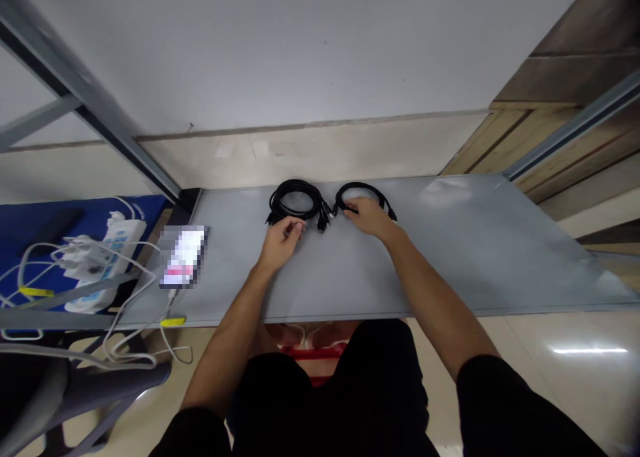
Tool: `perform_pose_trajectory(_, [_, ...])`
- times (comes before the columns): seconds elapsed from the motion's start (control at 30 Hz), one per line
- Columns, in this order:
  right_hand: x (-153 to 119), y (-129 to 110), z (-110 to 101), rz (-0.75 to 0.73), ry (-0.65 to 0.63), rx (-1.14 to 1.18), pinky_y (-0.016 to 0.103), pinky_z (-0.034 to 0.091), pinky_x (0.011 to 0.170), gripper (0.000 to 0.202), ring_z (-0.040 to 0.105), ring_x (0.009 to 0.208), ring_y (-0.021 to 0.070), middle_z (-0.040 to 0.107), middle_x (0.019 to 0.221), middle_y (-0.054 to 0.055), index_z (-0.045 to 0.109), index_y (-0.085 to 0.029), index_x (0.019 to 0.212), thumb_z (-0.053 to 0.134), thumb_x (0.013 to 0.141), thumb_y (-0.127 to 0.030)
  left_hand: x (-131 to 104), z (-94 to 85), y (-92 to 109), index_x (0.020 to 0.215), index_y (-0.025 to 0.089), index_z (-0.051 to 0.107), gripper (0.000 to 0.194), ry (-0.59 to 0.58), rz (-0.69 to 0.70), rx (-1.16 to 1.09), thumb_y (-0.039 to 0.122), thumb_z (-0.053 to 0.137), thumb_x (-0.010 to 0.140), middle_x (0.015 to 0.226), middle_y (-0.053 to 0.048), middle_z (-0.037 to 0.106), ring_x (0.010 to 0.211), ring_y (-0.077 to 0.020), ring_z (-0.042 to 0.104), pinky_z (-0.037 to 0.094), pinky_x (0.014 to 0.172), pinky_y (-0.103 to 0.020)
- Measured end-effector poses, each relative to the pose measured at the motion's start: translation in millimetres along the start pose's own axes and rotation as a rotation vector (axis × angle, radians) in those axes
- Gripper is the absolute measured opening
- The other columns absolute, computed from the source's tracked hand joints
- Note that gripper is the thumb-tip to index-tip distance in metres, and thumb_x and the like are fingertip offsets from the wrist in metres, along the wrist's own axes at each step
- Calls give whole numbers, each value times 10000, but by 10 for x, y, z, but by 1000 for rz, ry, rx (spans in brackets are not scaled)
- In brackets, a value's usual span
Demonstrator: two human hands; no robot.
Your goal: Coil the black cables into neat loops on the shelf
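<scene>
Two coils of black cable lie side by side near the back edge of the grey table (310, 277). The thicker left coil of cable (316, 195) has several plug ends gathered at its lower right. Just in front of it is my left hand (283, 240), thumb and fingers pinched together; whether anything is between them is hidden. My right hand (369, 215) closes its fingers on the left side of the smaller coiled cable (373, 187). A plug end of that cable (392, 215) rests on the table to the right of my hand.
A phone (185, 257), its screen blurred out, lies on the table's left, with a white charging cable (150, 273) running off the edge. A white power strip (107, 263) with chargers stands farther left. Metal posts (150, 167) rise at the table's sides; a wall (320, 57) stands behind.
</scene>
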State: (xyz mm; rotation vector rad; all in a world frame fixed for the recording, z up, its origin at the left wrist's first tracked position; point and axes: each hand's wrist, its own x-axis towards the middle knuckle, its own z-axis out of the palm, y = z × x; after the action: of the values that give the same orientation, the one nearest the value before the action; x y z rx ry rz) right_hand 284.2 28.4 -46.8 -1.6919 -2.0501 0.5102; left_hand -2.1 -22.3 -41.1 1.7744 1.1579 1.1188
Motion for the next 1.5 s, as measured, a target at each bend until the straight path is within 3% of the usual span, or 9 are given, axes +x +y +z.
perform_pose_trajectory(0.13, [5,71,61,-44,34,59,471,605,1095,249,788,1178,321,842,1248,150,823,-200,1180,648,1004,-177,-1,3,1,1008,204,777,327,-2,2,2,500,638,1018,876,-50,780,754,-179,696,540,663,-280])
perform_pose_trajectory(0.53, [2,94,14,-70,33,29,549,577,1138,256,770,1197,380,833,1199,175,830,-205,1169,653,991,-256,-6,7,7,1001,203,780,319,5,16,-5,489,639,1017,863,-47,785,743,-174,704,551,669,-277])
perform_pose_trajectory(0.77, [76,-235,39,-132,270,44,543,507,1242,390,691,1348,357,779,1362,171,799,-187,1337,568,1048,-308,-9,10,16,1024,200,779,325,52,45,-14,485,623,1031,880,-52,788,766,-175,709,549,699,-288])
perform_pose_trajectory(0.93, [105,-555,168,-211,168,48,580,465,1268,444,635,1439,375,741,1463,159,782,-243,1443,613,1088,-450,-12,-1,13,1060,204,783,306,130,80,15,466,626,1039,977,-83,812,870,-199,740,545,700,-290])
perform_pose_trajectory(1.07, [17,-664,315,-207,38,-18,598,519,1192,584,659,1375,415,748,1394,176,793,-272,1447,793,976,-617,-17,-17,13,1079,204,787,279,171,93,33,413,605,1049,1017,-96,817,919,-212,748,550,711,-298])
perform_pose_trajectory(1.13, [-29,-665,370,-211,59,-19,589,520,1193,567,670,1352,402,756,1374,164,792,-281,1446,815,971,-591,-18,-21,17,1080,207,786,266,173,86,37,397,603,1051,1014,-92,817,920,-213,752,549,705,-298])
perform_pose_trajectory(1.3, [-93,-616,430,-244,137,45,533,542,1171,350,698,1291,343,806,1208,120,839,-290,1348,655,1101,-457,-17,-27,21,1076,211,788,236,150,87,66,359,605,1047,1011,-84,819,914,-209,759,547,708,-301])
perform_pose_trajectory(1.5, [-132,-559,483,-210,189,30,588,523,1199,337,658,1356,380,776,1397,118,857,-329,1319,819,994,-411,-8,-36,-4,1071,210,790,235,157,98,92,320,584,1041,970,-73,813,872,-203,742,526,707,-308])
